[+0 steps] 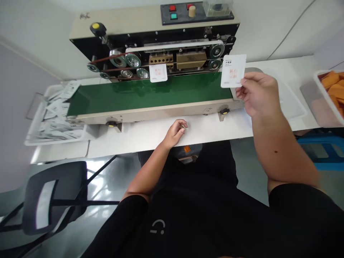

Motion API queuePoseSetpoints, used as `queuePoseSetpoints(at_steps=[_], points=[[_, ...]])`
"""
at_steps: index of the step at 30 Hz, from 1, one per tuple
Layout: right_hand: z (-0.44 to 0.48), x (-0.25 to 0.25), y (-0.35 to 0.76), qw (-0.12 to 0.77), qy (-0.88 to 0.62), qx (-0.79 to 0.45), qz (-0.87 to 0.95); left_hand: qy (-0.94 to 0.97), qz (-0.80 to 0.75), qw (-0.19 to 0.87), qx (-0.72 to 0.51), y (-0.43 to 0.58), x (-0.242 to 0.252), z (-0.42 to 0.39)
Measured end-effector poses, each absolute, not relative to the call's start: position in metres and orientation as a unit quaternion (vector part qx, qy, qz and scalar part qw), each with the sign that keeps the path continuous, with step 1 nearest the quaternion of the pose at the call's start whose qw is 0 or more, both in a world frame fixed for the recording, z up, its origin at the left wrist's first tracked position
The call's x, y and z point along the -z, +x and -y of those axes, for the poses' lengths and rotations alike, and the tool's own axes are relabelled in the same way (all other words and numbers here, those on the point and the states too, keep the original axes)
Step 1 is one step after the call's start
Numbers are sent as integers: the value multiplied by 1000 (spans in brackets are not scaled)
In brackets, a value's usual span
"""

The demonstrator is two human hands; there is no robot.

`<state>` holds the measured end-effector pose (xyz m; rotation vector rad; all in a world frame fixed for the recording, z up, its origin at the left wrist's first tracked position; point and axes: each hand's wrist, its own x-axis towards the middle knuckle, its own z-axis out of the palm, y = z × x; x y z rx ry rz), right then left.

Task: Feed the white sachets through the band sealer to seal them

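Okay, so the right hand (258, 95) has a pinch on a small white sachet (233, 71), gripping it near the lower corner and holding it up in the air, right by the end of the green conveyor belt (147, 95) but not touching it. The print on the sachet is too small to read from here. The left hand (175, 133) isn't holding anything, just sitting relaxed with loosely curled fingers on the white bench (139, 138), in front of the machine.

A second sachet (158, 72) stands upright in the band sealer (166, 48), right between the guide wheels and just above the belt. The sealer has exposed pulleys, brass-coloured blocks and a control panel (197, 12) with red and green buttons on top. At the belt's far left end, a white tray (53, 141) is piled with loose sachets (59, 114).

Over on the right there's a white tub (317, 77) of orange pieces (330, 80), and a blue plastic stool (319, 150) pokes out below the bench. A black chair (53, 197) sits on the shiny grey floor (107, 179) to the left.
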<state>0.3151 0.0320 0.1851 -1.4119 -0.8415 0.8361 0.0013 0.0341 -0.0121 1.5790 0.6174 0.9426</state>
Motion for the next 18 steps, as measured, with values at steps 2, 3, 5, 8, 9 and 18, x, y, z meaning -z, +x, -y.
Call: queuePoseSetpoints(at_steps=[2, 3, 5, 8, 9, 18], points=[[-49, -196, 327, 598, -625, -382, 324, 668, -266, 570, -398, 1, 11, -33], [-56, -199, 331, 595, -632, -390, 308, 666, -267, 572, -397, 1, 10, -33], [-70, -198, 335, 588, -644, -394, 292, 666, -267, 575, -393, 1, 9, -32], [-90, -192, 336, 573, -659, -390, 293, 666, -272, 577, -386, 1, 8, -31], [-96, -190, 334, 565, -663, -390, 297, 667, -274, 576, -385, 1, 7, -31], [-131, -183, 304, 505, -681, -407, 340, 682, -279, 564, -374, 0, 6, -31]])
